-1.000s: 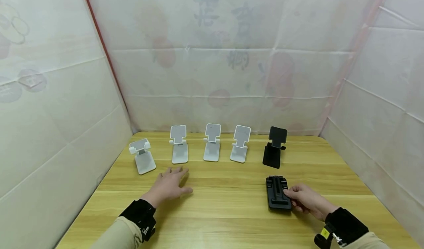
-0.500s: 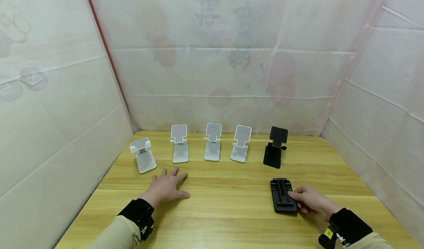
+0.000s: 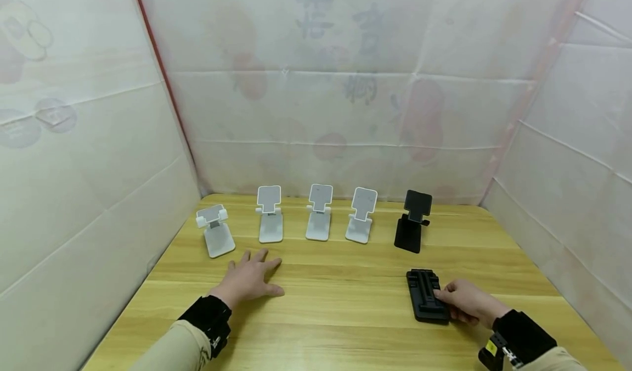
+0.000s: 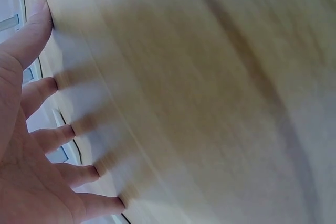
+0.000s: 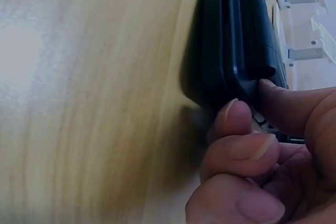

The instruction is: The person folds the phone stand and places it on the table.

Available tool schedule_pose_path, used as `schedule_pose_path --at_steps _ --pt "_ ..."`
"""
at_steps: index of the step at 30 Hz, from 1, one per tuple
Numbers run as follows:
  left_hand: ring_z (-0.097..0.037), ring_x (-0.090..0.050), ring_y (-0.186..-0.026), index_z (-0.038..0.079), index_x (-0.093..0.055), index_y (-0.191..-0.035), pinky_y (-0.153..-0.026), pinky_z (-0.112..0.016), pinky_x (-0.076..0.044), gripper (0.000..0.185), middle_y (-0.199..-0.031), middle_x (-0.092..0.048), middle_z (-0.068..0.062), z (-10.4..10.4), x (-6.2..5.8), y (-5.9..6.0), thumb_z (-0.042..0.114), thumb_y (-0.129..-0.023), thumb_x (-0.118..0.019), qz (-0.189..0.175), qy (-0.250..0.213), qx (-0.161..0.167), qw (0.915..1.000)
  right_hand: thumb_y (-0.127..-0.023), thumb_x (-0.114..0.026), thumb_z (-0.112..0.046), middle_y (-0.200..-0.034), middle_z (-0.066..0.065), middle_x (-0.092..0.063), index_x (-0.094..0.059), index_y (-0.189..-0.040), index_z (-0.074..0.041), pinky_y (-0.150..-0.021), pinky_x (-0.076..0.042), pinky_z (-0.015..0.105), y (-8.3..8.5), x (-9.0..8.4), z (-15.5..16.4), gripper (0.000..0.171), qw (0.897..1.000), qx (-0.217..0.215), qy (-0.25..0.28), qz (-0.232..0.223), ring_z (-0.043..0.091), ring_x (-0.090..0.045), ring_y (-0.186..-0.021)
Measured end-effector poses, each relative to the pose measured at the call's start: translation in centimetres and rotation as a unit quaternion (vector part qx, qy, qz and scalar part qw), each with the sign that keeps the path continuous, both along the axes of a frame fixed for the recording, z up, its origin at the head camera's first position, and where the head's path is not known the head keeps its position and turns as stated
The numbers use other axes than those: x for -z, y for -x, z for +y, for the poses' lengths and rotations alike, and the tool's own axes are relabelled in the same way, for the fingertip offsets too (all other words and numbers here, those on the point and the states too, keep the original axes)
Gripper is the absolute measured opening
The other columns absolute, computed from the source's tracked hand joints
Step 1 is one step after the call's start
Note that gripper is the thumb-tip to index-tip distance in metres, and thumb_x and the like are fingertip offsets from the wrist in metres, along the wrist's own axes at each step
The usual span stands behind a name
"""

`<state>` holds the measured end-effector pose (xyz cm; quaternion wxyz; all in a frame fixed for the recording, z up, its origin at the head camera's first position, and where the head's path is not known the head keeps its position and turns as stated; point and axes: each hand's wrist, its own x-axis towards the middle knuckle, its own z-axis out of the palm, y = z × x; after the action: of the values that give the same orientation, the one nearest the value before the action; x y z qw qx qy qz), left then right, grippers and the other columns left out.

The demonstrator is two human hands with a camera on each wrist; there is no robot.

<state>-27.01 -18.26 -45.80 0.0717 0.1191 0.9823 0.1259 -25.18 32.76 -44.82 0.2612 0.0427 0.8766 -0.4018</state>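
Note:
My right hand (image 3: 466, 302) pinches the right edge of a folded black phone stand (image 3: 427, 297) between thumb and fingers. In the right wrist view the thumb lies on the folded side of the black stand (image 5: 252, 35), and the other fingers are curled below its edge, close over the table. My left hand (image 3: 247, 279) holds nothing; its fingers are spread, fingertips at the wooden surface, as the left wrist view also shows. Nearest to it are a white phone stand (image 3: 219, 240) with its head tilted back and an upright white phone stand (image 3: 271, 227).
Two more white phone stands, one at the middle (image 3: 318, 225) and one right of it (image 3: 359, 229), stand unfolded in the back row. An unfolded black phone stand (image 3: 408, 235) ends the row at the right. Pale sheeting (image 3: 316, 113) walls the wooden table (image 3: 336, 338) at back and sides.
My right hand has drawn the folded black phone stand a little to the right and nearer to me. My left hand has shifted slightly left and closer. The row of stands stays put.

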Motion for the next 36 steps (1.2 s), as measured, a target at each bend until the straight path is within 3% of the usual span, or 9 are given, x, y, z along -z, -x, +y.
schedule_pose_path --at_steps 5,14,21,36 --pt "-0.063 -0.026 -0.143 0.024 -0.054 -0.15 -0.104 -0.088 -0.021 0.086 -0.162 -0.034 -0.02 0.03 0.18 0.11 0.069 -0.08 -0.073 -0.002 0.007 -0.001 1.0 -0.107 -0.053 -0.025 -0.055 0.001 -0.05 -0.056 -0.065 -0.012 -0.042 -0.028 0.021 0.06 -0.19 -0.27 0.045 1.0 0.0 -0.028 0.001 0.008 -0.03 -0.044" --pt "-0.063 -0.026 -0.142 0.023 -0.055 -0.149 -0.104 -0.088 -0.02 0.085 -0.162 -0.034 -0.021 0.08 0.12 0.04 0.068 -0.08 -0.074 0.001 0.004 0.001 1.0 -0.107 -0.053 -0.023 -0.055 0.002 -0.051 -0.064 -0.075 -0.004 -0.041 -0.031 0.02 0.34 -0.57 -0.54 0.039 0.997 -0.009 -0.073 -0.003 0.009 -0.035 -0.043" --pt "-0.064 -0.025 -0.142 0.023 -0.055 -0.149 -0.104 -0.089 -0.02 0.085 -0.162 -0.035 -0.022 0.03 0.18 0.06 0.068 -0.08 -0.074 -0.002 0.0 0.001 1.0 -0.104 -0.06 -0.018 -0.055 0.004 -0.056 -0.059 -0.078 -0.004 -0.04 -0.038 0.022 0.44 -0.36 -0.49 0.029 0.996 -0.008 -0.081 0.029 0.012 -0.045 -0.043" --pt "-0.064 -0.025 -0.142 0.023 -0.055 -0.149 -0.103 -0.089 -0.02 0.085 -0.161 -0.035 -0.022 0.05 0.24 0.3 0.068 -0.08 -0.075 -0.009 0.003 0.001 1.0 -0.099 -0.065 -0.013 -0.054 0.002 -0.05 -0.056 -0.073 -0.006 -0.039 -0.033 0.02 0.87 -0.25 -0.38 0.028 0.992 -0.029 -0.102 0.073 0.01 -0.04 -0.041"
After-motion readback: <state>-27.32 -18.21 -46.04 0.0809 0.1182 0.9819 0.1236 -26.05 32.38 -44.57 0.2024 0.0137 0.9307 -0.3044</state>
